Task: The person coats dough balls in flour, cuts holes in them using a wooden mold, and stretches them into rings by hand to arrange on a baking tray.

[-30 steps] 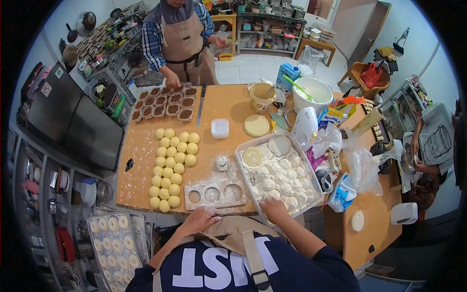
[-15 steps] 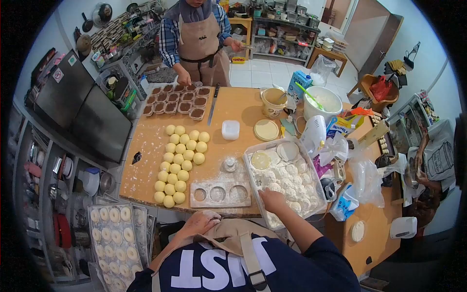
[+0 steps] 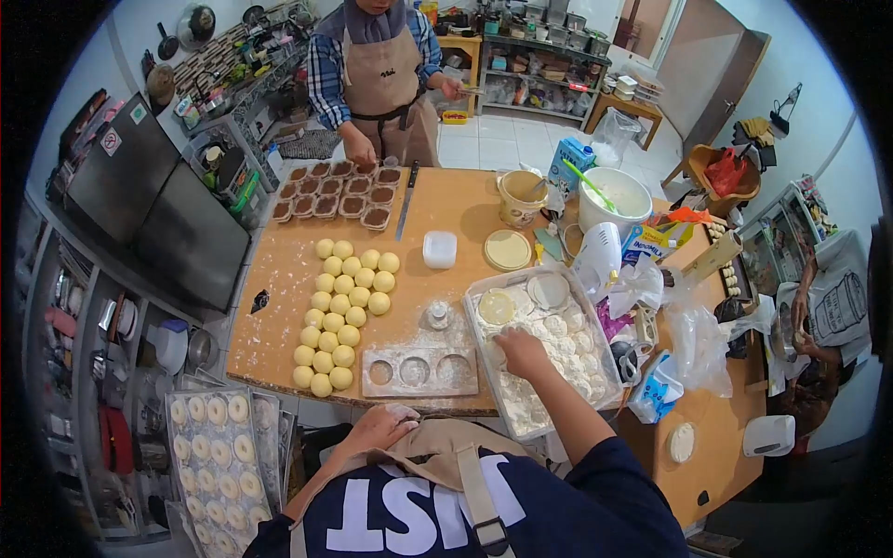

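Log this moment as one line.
right hand: at floured rounds in tray | left hand: by edge of table | yellow balls: on table | three-hole mold: on table

Bare tabletop point(image 3: 446, 206) between long knife point(image 3: 406, 206) and brown-rimmed tub point(image 3: 523, 197) (square white container point(image 3: 440, 249) just below).

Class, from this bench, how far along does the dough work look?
Probably partway. Looking done: smooth yellow balls grouped on the table. In hand: the right hand reaches into the tray of floured pieces; the left hand is near the table edge. Seemingly left: those pieces; whether the balls need more work cannot be told.
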